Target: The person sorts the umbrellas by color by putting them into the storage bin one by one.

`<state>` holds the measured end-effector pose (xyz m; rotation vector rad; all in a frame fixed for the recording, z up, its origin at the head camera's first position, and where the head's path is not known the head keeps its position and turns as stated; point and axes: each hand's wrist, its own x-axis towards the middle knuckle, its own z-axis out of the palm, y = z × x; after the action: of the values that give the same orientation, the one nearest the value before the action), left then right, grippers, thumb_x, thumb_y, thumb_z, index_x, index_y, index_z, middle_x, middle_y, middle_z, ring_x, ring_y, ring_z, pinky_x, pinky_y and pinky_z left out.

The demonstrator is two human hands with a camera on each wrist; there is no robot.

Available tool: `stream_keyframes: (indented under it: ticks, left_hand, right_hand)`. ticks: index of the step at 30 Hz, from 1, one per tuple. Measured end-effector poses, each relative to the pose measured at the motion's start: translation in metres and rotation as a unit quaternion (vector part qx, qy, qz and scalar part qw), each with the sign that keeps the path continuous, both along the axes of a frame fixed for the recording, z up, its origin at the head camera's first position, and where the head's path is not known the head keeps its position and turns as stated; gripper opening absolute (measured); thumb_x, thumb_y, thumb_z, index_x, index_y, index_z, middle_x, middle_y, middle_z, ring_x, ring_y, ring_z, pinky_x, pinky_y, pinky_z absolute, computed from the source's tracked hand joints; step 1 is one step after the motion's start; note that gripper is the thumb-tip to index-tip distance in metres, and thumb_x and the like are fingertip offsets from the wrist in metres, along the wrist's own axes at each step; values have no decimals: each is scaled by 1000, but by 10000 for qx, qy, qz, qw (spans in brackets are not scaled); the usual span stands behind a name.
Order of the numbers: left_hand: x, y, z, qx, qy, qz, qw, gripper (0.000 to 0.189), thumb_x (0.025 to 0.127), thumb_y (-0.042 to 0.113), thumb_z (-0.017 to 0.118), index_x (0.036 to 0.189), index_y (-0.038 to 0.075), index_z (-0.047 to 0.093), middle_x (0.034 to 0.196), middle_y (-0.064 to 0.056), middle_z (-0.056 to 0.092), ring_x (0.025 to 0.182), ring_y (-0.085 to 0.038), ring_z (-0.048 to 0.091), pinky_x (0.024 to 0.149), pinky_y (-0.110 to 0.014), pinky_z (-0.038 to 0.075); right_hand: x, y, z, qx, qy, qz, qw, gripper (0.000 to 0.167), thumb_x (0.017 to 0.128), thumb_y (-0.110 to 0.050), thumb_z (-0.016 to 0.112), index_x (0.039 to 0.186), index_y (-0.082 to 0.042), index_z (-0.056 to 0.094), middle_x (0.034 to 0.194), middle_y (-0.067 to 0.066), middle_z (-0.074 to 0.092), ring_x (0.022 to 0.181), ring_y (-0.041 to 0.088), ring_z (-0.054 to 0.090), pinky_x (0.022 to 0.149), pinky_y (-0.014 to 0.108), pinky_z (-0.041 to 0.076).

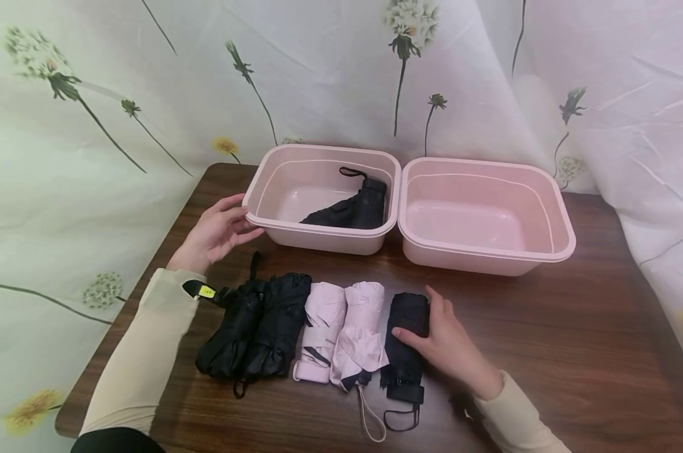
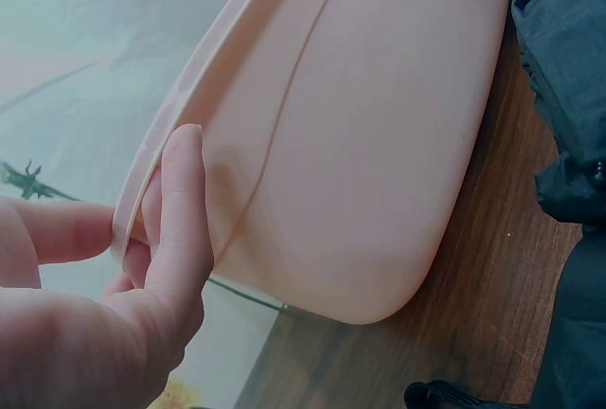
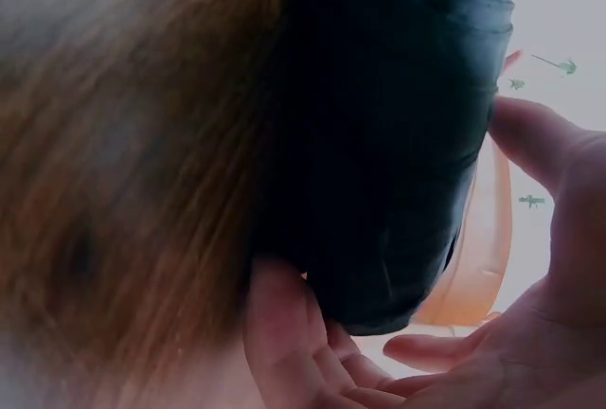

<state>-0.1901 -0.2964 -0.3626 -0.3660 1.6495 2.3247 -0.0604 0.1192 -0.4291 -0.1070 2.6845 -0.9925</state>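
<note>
Fingers of left hand pinch left bin's rim; right hand, half-curled, grasps rightmost umbrella. Bin contains another black umbrella.

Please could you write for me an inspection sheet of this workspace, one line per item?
Surface: brown wood-grain table.
Job's things: left pink bin, holding one black umbrella; right pink bin; in a front row, two black umbrellas, two pink umbrellas, rightmost black umbrella.
Clutter: nothing seen.
Hands: left hand pinches left pink bin's rim; right hand grips rightmost black umbrella.
Cables: nothing seen.
Surroundings: pale cloth with dandelion print.
</note>
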Motion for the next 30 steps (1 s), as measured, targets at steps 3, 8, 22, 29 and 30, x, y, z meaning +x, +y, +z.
stream_keyframes:
  ticks: [3,8,22,29,30]
  left_hand:
    - [1,0,1,-22,-10,-9,10000,58,100,7,50,150,14,23,119,-5,59,90,-16,68,76,-35,61]
    - [2,0,2,-35,-26,-3,10000,58,100,7,51,150,14,23,123,-6,56,91,-16,68,77,-35,61]
    - [3,0,3,5,-36,27,10000,57,99,6,51,148,15,25,123,-6,56,88,-16,67,77,-35,61]
    - [1,0,2,23,-28,9,10000,56,100,6,50,149,14,23,120,-6,57,87,-16,68,76,-35,61]
    - [1,0,2,19,-19,2,10000,56,100,6,50,148,14,23,120,-6,58,87,-16,68,76,-35,61]
  right_hand:
    - [2,-3,0,108,36,19,9999,106,79,-58,72,151,-3,16,134,30,40,109,40,57,95,53,49]
    - [2,-8,1,355,-46,59,9993,111,75,-61,73,152,-4,15,131,29,39,96,37,58,83,48,55]
    - [3,-15,-1,527,-286,24,9982,119,72,-64,73,153,-2,11,136,30,32,95,39,58,82,50,57]
    - [2,-16,-2,511,-282,9,9983,115,75,-57,74,152,-1,10,137,31,31,101,41,57,88,53,55]
    - [2,-17,-2,498,-272,7,9984,115,75,-56,74,152,-1,10,137,31,31,102,41,57,88,53,55]
